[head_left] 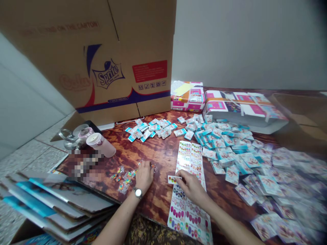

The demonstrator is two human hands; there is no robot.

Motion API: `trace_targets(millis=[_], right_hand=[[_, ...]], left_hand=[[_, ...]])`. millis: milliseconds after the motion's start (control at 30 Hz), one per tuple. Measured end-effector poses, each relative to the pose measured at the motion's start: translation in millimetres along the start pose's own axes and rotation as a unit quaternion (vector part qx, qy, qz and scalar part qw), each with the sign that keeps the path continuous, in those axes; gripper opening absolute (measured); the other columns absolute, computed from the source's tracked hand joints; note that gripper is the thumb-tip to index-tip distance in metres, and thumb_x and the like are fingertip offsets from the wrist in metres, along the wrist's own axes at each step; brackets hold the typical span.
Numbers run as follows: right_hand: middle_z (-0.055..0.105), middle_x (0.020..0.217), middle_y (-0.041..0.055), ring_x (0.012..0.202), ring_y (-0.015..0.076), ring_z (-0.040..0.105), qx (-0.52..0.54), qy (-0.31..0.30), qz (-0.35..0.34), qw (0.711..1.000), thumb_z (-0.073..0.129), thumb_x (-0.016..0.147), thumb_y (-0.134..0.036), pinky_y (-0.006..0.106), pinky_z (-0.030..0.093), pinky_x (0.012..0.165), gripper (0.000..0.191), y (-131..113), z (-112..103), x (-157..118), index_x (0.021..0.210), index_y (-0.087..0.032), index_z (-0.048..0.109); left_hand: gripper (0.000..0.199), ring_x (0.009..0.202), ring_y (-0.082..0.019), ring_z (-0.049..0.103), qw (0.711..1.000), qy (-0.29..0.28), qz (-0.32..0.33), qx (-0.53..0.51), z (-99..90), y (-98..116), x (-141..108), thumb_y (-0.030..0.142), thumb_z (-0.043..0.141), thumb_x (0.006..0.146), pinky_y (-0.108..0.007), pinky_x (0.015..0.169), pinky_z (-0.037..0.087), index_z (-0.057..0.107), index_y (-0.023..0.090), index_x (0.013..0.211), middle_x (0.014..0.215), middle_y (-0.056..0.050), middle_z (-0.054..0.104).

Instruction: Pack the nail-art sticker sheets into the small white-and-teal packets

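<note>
My left hand, with a watch at the wrist, reaches down onto the table with its fingers together over small clear packets of bright orange, yellow and green pieces. Part of one packet shows beside the fingertips; the grip itself is partly hidden. Between thumb and fingers, my right hand holds a small white sticker strip with coloured spots. Beneath that hand lie long sticker sheets printed with rows of colourful nail shapes.
Small white-and-blue boxes spread across the back and right, beside purple-white packs. A big Sprite carton stands behind. Wrapped packages sit at the wall. Left are a pink cup and stacked flat cardboard.
</note>
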State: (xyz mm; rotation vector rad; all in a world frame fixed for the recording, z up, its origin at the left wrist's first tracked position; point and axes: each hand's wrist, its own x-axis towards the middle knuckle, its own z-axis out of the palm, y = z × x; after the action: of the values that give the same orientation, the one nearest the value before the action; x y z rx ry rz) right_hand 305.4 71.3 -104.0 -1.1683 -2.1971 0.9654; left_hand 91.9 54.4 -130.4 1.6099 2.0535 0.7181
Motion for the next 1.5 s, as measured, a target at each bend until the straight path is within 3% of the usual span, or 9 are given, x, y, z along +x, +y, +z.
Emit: trace_targets(millis=[200,333,533,700,900,1033,1200,1367,1500], right_hand=[[0.059,0.076,0.0032,0.072,0.0174,0.056,-0.033,0.021,-0.010,0.999,0.038,0.089,-0.026,0.025,0.039,0.062,0.019,-1.2,6.9,7.2,0.079,-0.020,0.053],[0.059,0.076,0.0047,0.073,0.0187,0.057,-0.056,0.042,0.016,0.997,0.038,0.089,-0.027,0.026,0.040,0.064,0.020,3.1,11.5,8.1,0.079,-0.019,0.053],[0.059,0.070,0.0033,0.066,0.0186,0.056,-0.057,0.107,0.060,0.991,0.040,0.087,-0.029,0.026,0.038,0.060,0.020,1.2,16.1,12.3,0.076,-0.019,0.053],[0.058,0.063,-0.0009,0.056,0.0144,0.052,0.078,0.090,0.074,0.990,0.043,0.087,-0.034,0.023,0.035,0.052,0.021,-9.8,14.0,17.6,0.078,-0.020,0.056],[0.054,0.064,-0.0016,0.058,0.0128,0.050,0.247,0.052,0.106,0.962,0.042,0.087,-0.042,0.022,0.038,0.054,0.030,2.2,18.3,16.3,0.079,-0.017,0.058],[0.053,0.065,-0.0014,0.057,0.0118,0.047,0.276,0.065,0.111,0.952,0.052,0.081,-0.043,0.022,0.037,0.053,0.027,12.1,18.9,19.0,0.077,-0.017,0.056],[0.050,0.061,-0.0025,0.053,0.0112,0.043,0.222,0.094,0.120,0.963,0.049,0.083,-0.040,0.021,0.033,0.050,0.024,17.9,4.6,22.1,0.075,-0.018,0.054],[0.046,0.056,-0.0037,0.049,0.0109,0.042,0.208,0.103,0.122,0.965,0.048,0.084,-0.041,0.021,0.031,0.046,0.026,15.2,-5.6,21.1,0.072,-0.018,0.052],[0.049,0.060,-0.0026,0.051,0.0108,0.043,0.187,0.102,0.118,0.970,0.048,0.084,-0.039,0.021,0.032,0.047,0.024,18.0,-11.2,17.9,0.073,-0.018,0.052]], left_hand=[[0.003,0.091,-0.023,0.052,0.999,-0.030,-0.006,-0.026,3.7,-11.7,22.5,0.019,0.055,0.075,-0.034,0.081,0.038,0.052,0.017,0.075,0.087,-0.008,0.055],[0.013,0.075,-0.019,0.053,0.994,-0.046,-0.009,-0.102,3.3,-9.8,19.7,0.024,0.058,0.073,-0.031,0.073,0.040,0.049,0.017,0.066,0.071,-0.003,0.054],[0.027,0.065,-0.012,0.054,0.964,-0.057,-0.018,-0.261,7.8,20.4,-8.8,0.042,0.044,0.084,-0.023,0.061,0.043,0.047,0.017,0.077,0.072,0.000,0.055],[0.023,0.062,-0.011,0.054,0.908,-0.073,-0.030,-0.412,13.4,43.7,-19.8,0.038,0.053,0.081,-0.023,0.062,0.043,0.048,0.016,0.074,0.068,0.001,0.055],[0.021,0.060,-0.012,0.054,0.953,-0.017,0.005,-0.304,18.9,43.3,-14.3,0.035,0.054,0.080,-0.024,0.059,0.042,0.051,0.016,0.074,0.064,0.001,0.056],[0.019,0.063,-0.012,0.055,0.962,-0.025,0.069,-0.265,20.6,47.4,-9.2,0.033,0.053,0.081,-0.022,0.058,0.043,0.052,0.015,0.073,0.068,0.000,0.058],[0.018,0.068,-0.012,0.057,0.982,-0.001,0.186,-0.023,15.4,56.9,39.3,0.029,0.041,0.088,-0.022,0.062,0.046,0.054,0.016,0.085,0.076,-0.001,0.060],[0.029,0.106,-0.026,0.045,0.974,0.063,0.190,0.103,25.0,65.4,128.4,0.018,0.048,0.083,-0.042,0.088,0.039,0.048,0.012,0.111,0.110,-0.015,0.052],[0.035,0.107,-0.030,0.042,0.965,0.042,0.204,0.160,45.8,67.1,172.3,0.017,0.054,0.079,-0.043,0.082,0.042,0.048,0.011,0.112,0.109,-0.016,0.051]])
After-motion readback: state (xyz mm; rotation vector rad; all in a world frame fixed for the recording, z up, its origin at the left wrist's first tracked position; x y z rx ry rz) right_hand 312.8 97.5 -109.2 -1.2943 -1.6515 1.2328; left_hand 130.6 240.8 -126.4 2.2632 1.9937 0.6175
